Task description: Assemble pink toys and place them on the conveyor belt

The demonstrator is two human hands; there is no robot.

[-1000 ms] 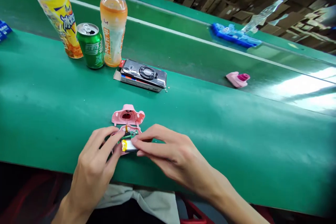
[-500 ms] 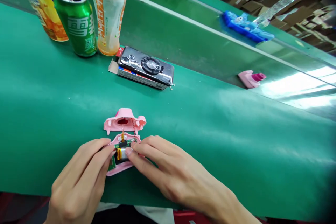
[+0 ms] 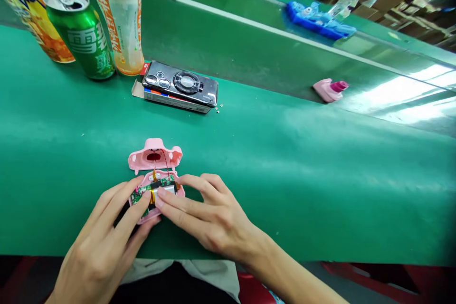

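A pink toy camera casing lies open in two halves. Its lower half (image 3: 147, 219) holds a green circuit board (image 3: 137, 194) and a small silver battery (image 3: 171, 190) with yellow tape at one end. My left hand (image 3: 98, 242) grips this half from the left, thumb at the bottom edge and a fingertip over the board beside the tape. Fingertips of my right hand (image 3: 213, 213) press on the battery, with the index finger at the casing's right edge. Just beyond sits the upper half (image 3: 140, 159), linked by an orange ribbon cable (image 3: 155, 175) and thin wires (image 3: 166, 159).
A phone (image 3: 181, 83) rests on a small box (image 3: 174, 99) farther back. A green can (image 3: 81, 33), an orange-labelled bottle (image 3: 124, 23) and a yellow drink container (image 3: 39, 19) stand at back left. Beyond are a pink part (image 3: 327, 91) and a blue piece (image 3: 317, 21).
My left fingers have spread, showing more of the board, and the thumb now shows at the bottom edge. The right fingers lie farther over the battery. The whole view has shifted.
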